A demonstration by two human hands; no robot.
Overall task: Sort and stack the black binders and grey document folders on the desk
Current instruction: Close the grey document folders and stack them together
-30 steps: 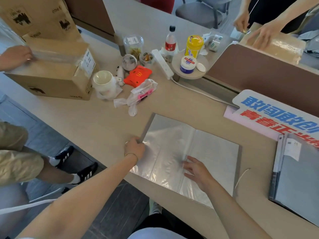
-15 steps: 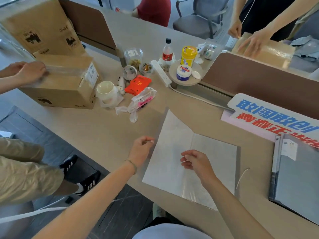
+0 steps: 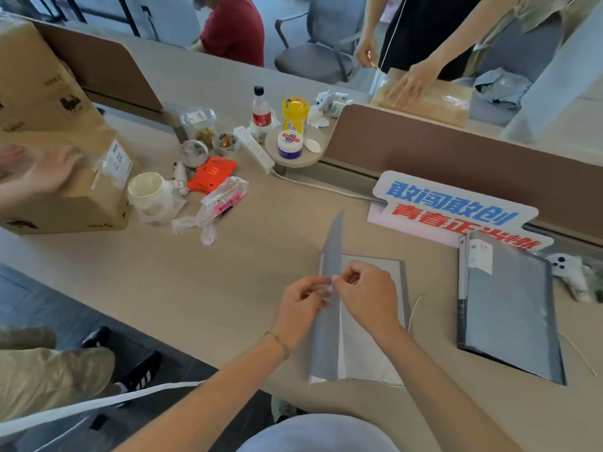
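A grey document folder [image 3: 328, 327] lies at the desk's near edge, its left cover raised almost upright over the clear sleeves inside. My left hand [image 3: 301, 305] and my right hand [image 3: 365, 293] meet at the raised cover's edge and both pinch it. A second grey folder [image 3: 509, 305] with a white label lies shut on the desk to the right, apart from my hands. No black binder shows in this view.
A cardboard box [image 3: 65, 190] under another person's hand stands at the left. A white cup [image 3: 148, 192], a plastic bag [image 3: 222, 203], bottles and jars crowd the desk's middle back. A printed sign [image 3: 456, 207] leans on the brown divider [image 3: 456, 158]. A person stands behind it.
The folder lay open flat a second ago. Its left cover has swung up and over toward the right, and both my hands have come together on its edge.
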